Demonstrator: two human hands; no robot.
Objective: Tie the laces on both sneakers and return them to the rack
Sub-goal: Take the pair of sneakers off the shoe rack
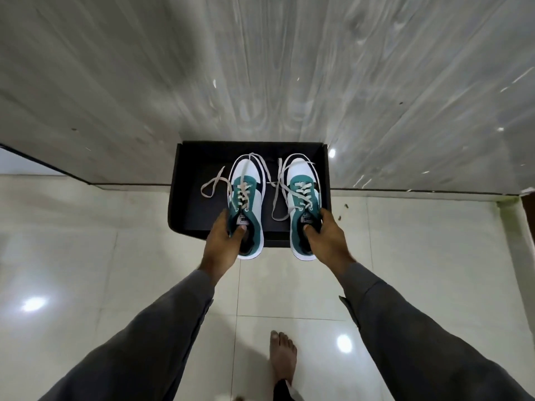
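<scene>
Two teal, white and navy sneakers stand side by side, toes pointing away from me, on a black rack shelf [197, 204]. My left hand [224, 241] grips the collar of the left sneaker [246, 198], thumb inside the opening. In the same way, my right hand [325, 237] grips the collar of the right sneaker [304, 195]. Both heels overhang the shelf's front edge. The beige laces [212, 183] hang loose and untied, trailing over the shelf and between the shoes.
The black shelf sits against a grey wood-grain wall [260, 68]. Glossy pale floor tiles [86, 256] lie around and below. My bare foot [282, 360] stands on the tiles near the bottom. A wall corner [515, 227] rises at the right.
</scene>
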